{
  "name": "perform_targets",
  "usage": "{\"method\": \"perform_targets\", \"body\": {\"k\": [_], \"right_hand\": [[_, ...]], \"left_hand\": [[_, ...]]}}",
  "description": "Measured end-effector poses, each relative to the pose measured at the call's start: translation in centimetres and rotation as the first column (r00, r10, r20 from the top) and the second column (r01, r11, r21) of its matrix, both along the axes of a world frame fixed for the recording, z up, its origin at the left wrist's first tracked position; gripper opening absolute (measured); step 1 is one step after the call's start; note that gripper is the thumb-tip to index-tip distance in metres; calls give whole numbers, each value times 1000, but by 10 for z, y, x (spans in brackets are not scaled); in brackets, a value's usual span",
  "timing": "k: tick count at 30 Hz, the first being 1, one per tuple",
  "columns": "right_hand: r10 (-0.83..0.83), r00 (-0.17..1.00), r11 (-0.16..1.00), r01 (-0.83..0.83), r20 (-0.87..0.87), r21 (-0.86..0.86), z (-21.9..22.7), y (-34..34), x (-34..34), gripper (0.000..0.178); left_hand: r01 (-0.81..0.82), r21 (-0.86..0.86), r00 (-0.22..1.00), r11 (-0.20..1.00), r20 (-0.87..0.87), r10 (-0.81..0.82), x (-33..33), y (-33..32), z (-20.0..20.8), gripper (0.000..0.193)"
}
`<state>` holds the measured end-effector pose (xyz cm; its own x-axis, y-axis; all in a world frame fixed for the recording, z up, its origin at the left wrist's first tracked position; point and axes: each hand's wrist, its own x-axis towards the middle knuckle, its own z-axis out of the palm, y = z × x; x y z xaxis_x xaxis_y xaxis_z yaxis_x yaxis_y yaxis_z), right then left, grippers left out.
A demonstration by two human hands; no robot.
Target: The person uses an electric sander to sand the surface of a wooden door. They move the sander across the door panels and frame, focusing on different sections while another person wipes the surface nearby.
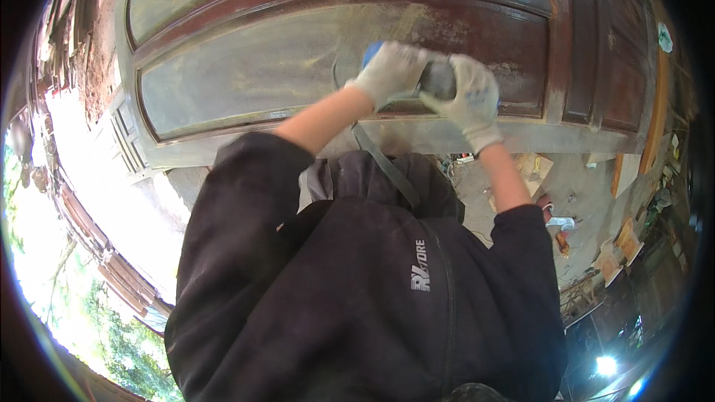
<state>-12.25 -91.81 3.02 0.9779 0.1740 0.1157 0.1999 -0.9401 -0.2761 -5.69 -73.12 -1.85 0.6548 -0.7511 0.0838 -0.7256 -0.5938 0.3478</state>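
Observation:
A large panelled wooden door (238, 67) lies flat in front of me, dusty and pale on the left of its middle panel and dark red-brown on the right. My left hand (395, 73), in a whitish work glove, is closed over the left side of a hand-held sander (438, 80). From the right, my gloved right hand (471, 97) wraps round the tool's dark rounded body. Both hands are over the middle panel, near its lower edge. The tool's underside is hidden, and motion blurs it slightly. A dark grey hose or strap (383, 164) runs down towards my body.
Further dark panels (611, 45) continue the door on the right. Wood pieces (618, 249) and scraps litter the concrete floor (585, 201) at lower right. Stacked boards (112, 260) stand along the bright left side. A lamp (606, 365) glows at lower right.

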Motion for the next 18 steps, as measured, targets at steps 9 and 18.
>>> {"method": "perform_targets", "body": {"k": [9,18], "right_hand": [[111,988,993,-114,107,21,-7,31,39,75],[77,989,994,-66,129,-90,-7,-20,137,79]], "left_hand": [[-106,168,994,980,-9,110,19,41,8,30],[-168,190,986,967,13,169,122,-23,31,18]]}}
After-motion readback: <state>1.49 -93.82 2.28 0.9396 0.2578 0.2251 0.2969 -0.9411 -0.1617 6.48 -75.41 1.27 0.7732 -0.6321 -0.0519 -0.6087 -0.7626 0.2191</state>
